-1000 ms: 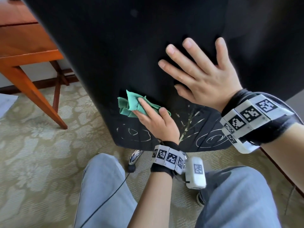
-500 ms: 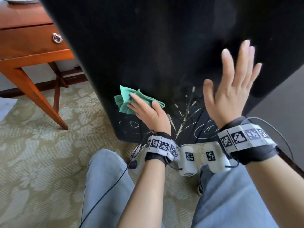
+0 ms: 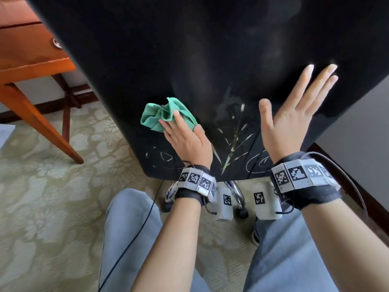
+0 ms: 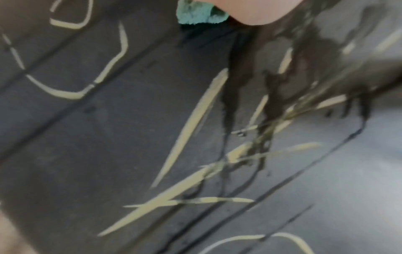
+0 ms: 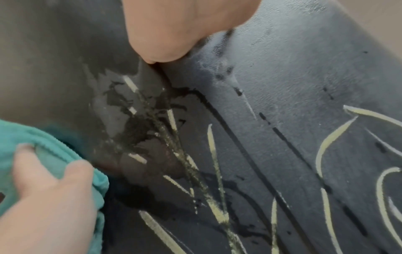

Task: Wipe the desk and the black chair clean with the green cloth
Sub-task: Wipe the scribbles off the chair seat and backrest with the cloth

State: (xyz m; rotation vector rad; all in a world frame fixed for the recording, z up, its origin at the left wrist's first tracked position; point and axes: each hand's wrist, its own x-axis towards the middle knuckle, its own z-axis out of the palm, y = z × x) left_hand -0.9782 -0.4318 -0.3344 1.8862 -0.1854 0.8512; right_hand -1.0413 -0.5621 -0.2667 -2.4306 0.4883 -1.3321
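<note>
The black chair (image 3: 189, 49) fills the upper head view with its back toward me. It bears pale painted strokes (image 3: 233, 140) and dark wet streaks (image 5: 139, 130). My left hand (image 3: 181, 131) presses the crumpled green cloth (image 3: 166, 116) against the chair's lower left with straight fingers. The cloth (image 5: 54, 151) also shows under those fingers (image 5: 50, 171) in the right wrist view. My right hand (image 3: 294, 114) is held open, turned edge-on before the chair's right side, holding nothing. Whether it touches the chair cannot be told. The wooden desk (image 3: 27, 51) stands at the upper left.
The desk's slanted leg (image 3: 42, 125) reaches the patterned carpet (image 3: 52, 197) on the left. Chrome chair feet with black tips (image 3: 240, 209) stand below the chair. My knees in light jeans (image 3: 130, 228) are close in front, and a thin cable (image 3: 145, 218) trails down.
My right hand has lifted its flat palm off the chair back and swung right, now edge-on. My left hand keeps pressing the cloth low on the chair's left side.
</note>
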